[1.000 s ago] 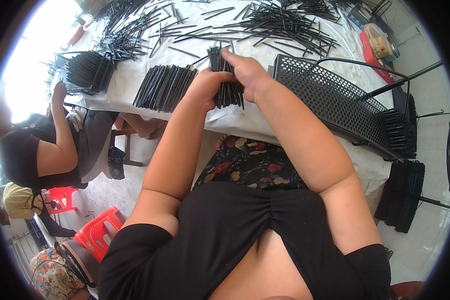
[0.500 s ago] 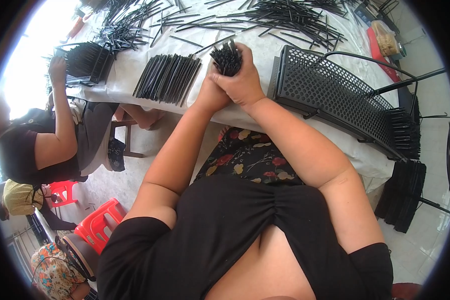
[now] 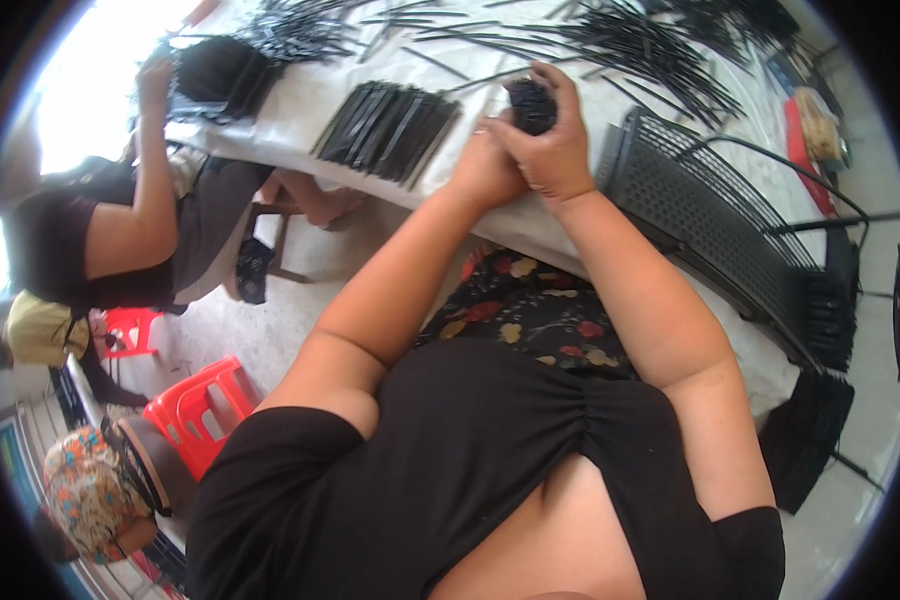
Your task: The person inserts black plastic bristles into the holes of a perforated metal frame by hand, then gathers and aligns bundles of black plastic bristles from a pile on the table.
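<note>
Both hands are closed around a bundle of thin black sticks [image 3: 533,108] above the table's near edge. My right hand [image 3: 562,145] wraps the bundle from the right, its thumb lying across the front. Against the lower left of it, my left hand [image 3: 488,165] is pressed close; its fingers are partly hidden. The stick ends face up in a tight round cluster. On the table to the left lies a neat row of black sticks [image 3: 388,130], side by side. To the right stands a black perforated metal rack [image 3: 695,195] with wire rails.
Loose black sticks [image 3: 660,60] are scattered over the white-covered table [image 3: 290,135]. A co-worker [image 3: 135,225] sits at the left by a dark tray of sticks [image 3: 225,75]. Red plastic stools [image 3: 198,405] stand on the floor, lower left. Black bundled strips [image 3: 810,440] hang at the right.
My view has shifted, so the table things sit farther right in the picture. The bundle's stick ends, uneven before, now look more level and face me more directly. Both hands keep hold.
</note>
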The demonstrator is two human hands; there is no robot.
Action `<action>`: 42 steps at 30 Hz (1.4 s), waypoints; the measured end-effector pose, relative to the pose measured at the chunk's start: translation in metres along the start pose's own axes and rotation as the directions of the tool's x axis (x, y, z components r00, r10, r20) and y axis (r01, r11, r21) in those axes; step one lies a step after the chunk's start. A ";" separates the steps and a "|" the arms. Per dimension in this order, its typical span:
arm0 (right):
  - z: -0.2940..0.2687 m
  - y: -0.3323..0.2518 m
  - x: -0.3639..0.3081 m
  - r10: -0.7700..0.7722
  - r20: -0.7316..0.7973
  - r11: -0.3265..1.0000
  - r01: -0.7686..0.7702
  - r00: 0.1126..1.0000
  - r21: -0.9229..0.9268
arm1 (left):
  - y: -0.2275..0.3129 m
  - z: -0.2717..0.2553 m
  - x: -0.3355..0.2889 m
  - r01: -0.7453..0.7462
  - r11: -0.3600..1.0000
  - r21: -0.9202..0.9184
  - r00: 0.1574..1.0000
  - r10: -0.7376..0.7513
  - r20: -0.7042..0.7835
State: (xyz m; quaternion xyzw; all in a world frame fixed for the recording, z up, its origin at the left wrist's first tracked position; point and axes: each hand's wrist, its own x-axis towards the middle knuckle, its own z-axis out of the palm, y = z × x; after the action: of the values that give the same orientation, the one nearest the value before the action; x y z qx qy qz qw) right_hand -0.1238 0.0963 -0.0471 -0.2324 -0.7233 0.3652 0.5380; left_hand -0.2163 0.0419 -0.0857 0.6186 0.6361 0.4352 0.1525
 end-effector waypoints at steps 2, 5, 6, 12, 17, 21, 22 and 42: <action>-0.001 0.005 0.004 0.329 0.091 0.908 -0.342 0.940 0.243 | 0.009 0.003 0.001 0.042 0.998 0.040 0.999 -0.041 -0.017; -0.002 -0.006 0.017 0.678 0.052 0.534 -0.539 0.734 0.652 | 0.044 -0.006 -0.001 0.408 0.911 -0.064 0.913 -0.408 0.009; -0.002 -0.013 0.015 0.731 0.074 0.439 -0.551 0.678 0.710 | 0.047 -0.011 -0.006 0.391 0.914 -0.110 0.920 -0.393 0.002; -0.011 -0.055 0.019 0.656 0.393 0.404 -0.739 0.645 0.539 | 0.050 -0.043 -0.024 0.560 0.372 -0.740 0.795 -0.493 0.354; -0.073 -0.096 0.014 0.626 0.515 0.303 -0.791 0.586 0.532 | 0.011 -0.111 -0.023 0.502 0.114 -0.857 0.663 -0.688 0.296; -0.137 -0.117 -0.002 0.611 0.415 0.451 -0.728 0.674 0.517 | -0.045 -0.208 -0.015 0.639 0.705 -0.307 0.688 -0.703 -0.183; -0.151 -0.116 -0.007 0.607 0.377 0.488 -0.702 0.700 0.518 | -0.051 -0.221 -0.009 0.674 0.738 0.040 0.715 -0.638 -0.287; -0.252 -0.095 -0.025 0.544 -0.033 0.804 -0.509 0.839 0.308 | -0.070 -0.232 0.118 0.203 0.391 0.898 0.428 -0.860 0.279</action>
State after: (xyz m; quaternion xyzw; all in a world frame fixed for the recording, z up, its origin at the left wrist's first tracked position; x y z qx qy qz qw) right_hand 0.1283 0.0884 0.0505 -0.3649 -0.5359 0.5865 0.4855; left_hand -0.4541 0.0757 0.0366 0.4599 0.8123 -0.2443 0.2626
